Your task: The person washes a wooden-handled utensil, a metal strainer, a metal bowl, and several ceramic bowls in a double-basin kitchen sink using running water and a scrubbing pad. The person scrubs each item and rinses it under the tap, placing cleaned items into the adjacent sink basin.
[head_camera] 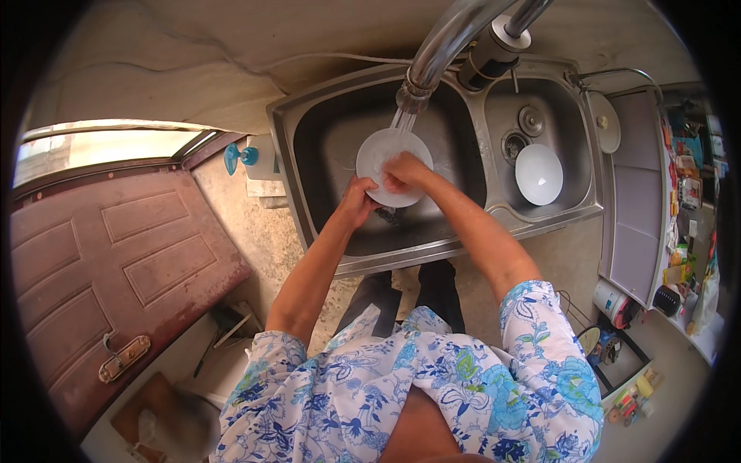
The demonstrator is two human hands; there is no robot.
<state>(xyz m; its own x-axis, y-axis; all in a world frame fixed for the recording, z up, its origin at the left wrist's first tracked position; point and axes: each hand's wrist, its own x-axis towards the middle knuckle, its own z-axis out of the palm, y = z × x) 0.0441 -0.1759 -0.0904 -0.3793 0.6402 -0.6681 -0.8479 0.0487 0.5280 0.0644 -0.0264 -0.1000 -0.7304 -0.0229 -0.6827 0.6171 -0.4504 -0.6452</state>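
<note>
Over the large left basin of a stainless steel sink, my left hand grips the lower left rim of a white plate. My right hand is pressed against the plate's inner face, fingers curled and blurred; whether it holds anything cannot be made out. Water runs from a chrome faucet onto the plate's upper part. Below the plate, a dark drain is partly hidden. A second white dish lies in the smaller right basin.
The right basin also has a drain and a round metal strainer. A dark cylindrical fitting stands behind the divider. Left are a brown panelled door and a blue-topped bottle. Crowded shelves line the right.
</note>
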